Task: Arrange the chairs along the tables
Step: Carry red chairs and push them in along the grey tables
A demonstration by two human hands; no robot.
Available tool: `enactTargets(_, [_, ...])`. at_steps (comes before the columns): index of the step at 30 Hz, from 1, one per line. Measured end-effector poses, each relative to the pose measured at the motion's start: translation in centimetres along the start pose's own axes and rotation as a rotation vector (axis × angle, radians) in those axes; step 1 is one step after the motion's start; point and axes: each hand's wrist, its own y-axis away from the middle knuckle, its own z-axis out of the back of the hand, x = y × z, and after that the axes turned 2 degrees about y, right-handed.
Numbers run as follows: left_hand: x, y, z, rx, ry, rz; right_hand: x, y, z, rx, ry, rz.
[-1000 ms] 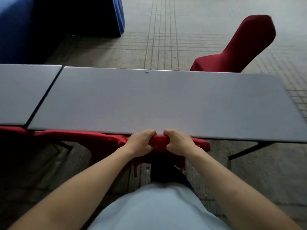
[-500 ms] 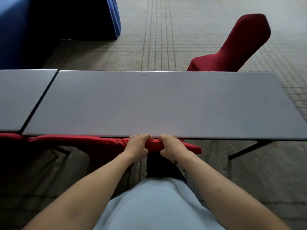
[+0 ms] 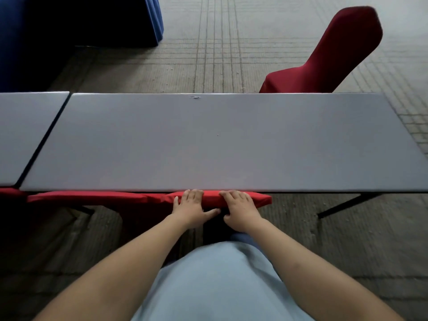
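The red-covered chair (image 3: 260,200) in front of me is tucked under the near edge of the long grey table (image 3: 220,140); only the top of its back shows. My left hand (image 3: 191,206) and my right hand (image 3: 240,208) rest side by side on that top edge, fingers laid flat over it, thumbs spread behind. A second red chair back (image 3: 92,198) lines up to its left along the same table edge. Another red chair (image 3: 335,54) stands on the table's far side, at the right.
A second grey table (image 3: 23,135) adjoins on the left, with a strip of red chair (image 3: 9,192) at its near edge. A blue-draped table (image 3: 92,19) fills the far left corner. A black table leg (image 3: 342,206) slants out at the right. Grooved concrete floor surrounds everything.
The chair back has slid forward until it meets the table's near edge. Both hands have uncurled from a tight grip and now lie flat on its top.
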Motion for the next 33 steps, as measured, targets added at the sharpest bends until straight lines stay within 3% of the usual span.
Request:
enactTargets(9, [-1.0, -0.3, -0.4, 0.044, 0.082, 0.097, 0.4, -0.6, -1.6, 0.115, 0.146, -0.199])
enactTargets(24, [-0.3, -1.2, -1.4, 0.018, 0.092, 0.084, -0.8, -1.3, -2.9, 0.072, 0.149, -0.152])
enactTargets(33, [-1.1, -0.5, -1.7, -0.063, 0.101, 0.087, -1.6, -0.2, -1.2, 0.155, 0.081, -0.11])
